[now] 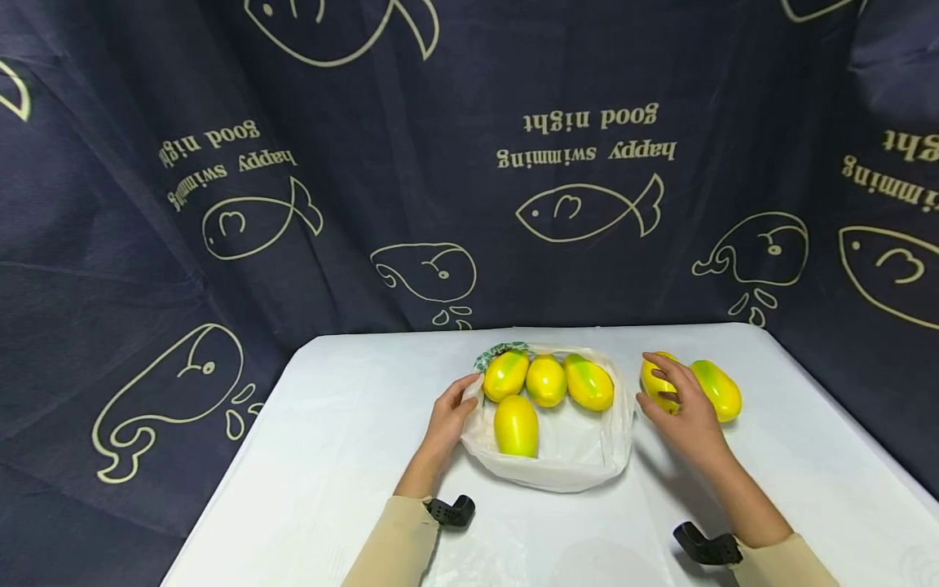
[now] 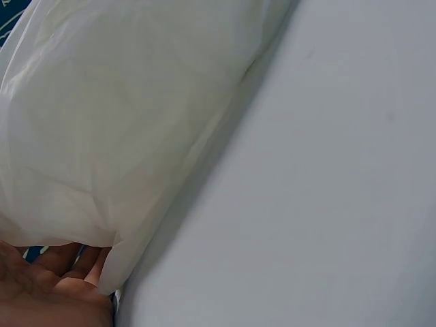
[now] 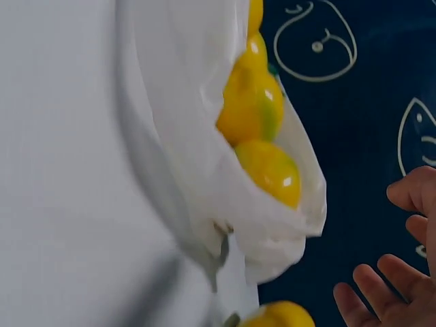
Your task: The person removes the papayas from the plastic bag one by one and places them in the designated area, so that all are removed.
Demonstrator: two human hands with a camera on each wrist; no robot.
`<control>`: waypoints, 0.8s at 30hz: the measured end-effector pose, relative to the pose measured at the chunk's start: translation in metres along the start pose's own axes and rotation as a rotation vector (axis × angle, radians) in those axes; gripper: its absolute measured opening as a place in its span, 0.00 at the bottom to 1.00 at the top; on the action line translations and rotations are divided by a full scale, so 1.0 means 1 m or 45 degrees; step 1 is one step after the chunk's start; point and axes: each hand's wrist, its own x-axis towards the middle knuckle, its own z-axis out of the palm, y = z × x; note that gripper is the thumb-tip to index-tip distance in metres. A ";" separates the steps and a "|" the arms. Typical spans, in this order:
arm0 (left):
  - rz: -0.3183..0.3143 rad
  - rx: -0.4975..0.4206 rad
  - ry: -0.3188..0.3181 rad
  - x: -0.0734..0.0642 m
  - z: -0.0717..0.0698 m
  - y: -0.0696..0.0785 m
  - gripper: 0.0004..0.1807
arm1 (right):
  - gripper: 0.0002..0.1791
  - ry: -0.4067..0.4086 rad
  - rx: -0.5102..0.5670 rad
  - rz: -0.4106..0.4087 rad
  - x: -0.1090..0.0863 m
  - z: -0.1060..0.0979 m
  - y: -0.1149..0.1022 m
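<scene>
A white plastic bag (image 1: 546,474) lies with its mouth spread wide in the middle of the table. Inside are several yellow mangoes with green patches; one mango (image 1: 517,425) sits nearer the front than the row behind it. My left hand (image 1: 443,417) pinches the bag's left rim, its fingers partly hidden by the plastic in the left wrist view. To the right of the bag, my right hand (image 1: 688,414) hovers with spread fingers and holds nothing. It partly covers a mango (image 1: 653,377), with another mango (image 1: 720,393) just right of that one.
The white table (image 1: 352,416) extends around the bag. A dark blue cloth (image 1: 455,179) with fish and whale drawings hangs behind the table and along its sides. Black wrist devices (image 1: 451,512) are worn on both arms.
</scene>
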 end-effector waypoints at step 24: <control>-0.001 0.020 0.009 0.002 0.000 -0.004 0.24 | 0.31 -0.287 0.314 0.051 -0.013 0.065 -0.035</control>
